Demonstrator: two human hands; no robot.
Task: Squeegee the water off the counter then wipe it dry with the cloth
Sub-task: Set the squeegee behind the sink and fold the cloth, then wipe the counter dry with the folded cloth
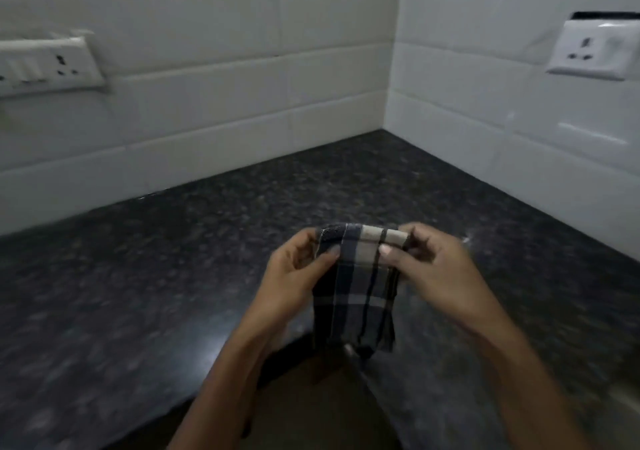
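Checked dark-blue and cream cloth [356, 286] held up in the air above the front edge of the bench [173, 269], folded, hanging down from its top fold. Left hand [294, 276] pinching the top left corner, thumb in front; right hand [440, 269] pinching the top right corner, same grip. Speckled black granite, glossy, some glare near the front. White tiled walls [207, 85] meeting at a corner behind. Switch-and-socket plate [45, 65] on left wall, single socket [595, 51] on right wall. Blurred overall.
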